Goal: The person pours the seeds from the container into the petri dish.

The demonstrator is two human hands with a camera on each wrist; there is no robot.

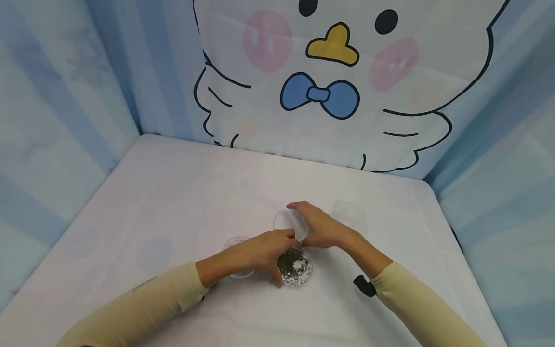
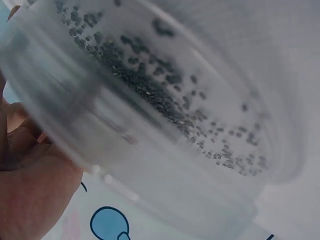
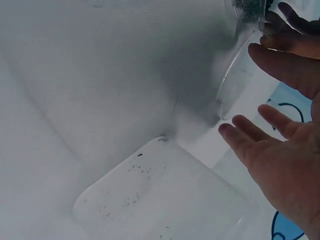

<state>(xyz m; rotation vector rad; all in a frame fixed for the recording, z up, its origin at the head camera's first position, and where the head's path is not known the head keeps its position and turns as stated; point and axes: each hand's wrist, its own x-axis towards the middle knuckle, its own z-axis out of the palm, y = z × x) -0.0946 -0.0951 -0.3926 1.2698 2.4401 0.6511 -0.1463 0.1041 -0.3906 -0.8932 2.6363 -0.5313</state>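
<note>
A clear round container [image 1: 296, 272] with many small dark grains in it is near the front middle of the white-covered table. My left hand [image 1: 270, 250] grips it from the left, thumb at the near side and fingers at the far side. Just beyond it is an empty-looking clear round dish [image 1: 281, 221]. My right hand [image 1: 322, 225] reaches around the dish's right side, fingers spread and nearly straight; firm contact cannot be told. Under my left wrist stands another clear round container [image 1: 234, 242], partly hidden by the forearm.
A clear square-cornered piece [image 3: 165, 195], lid or tray, lies behind my right wrist with a few dark specks on it. Patterned cloth walls [image 1: 160, 62] rise at the table's back and sides. A black strap piece [image 1: 364, 286] shows by the right wrist.
</note>
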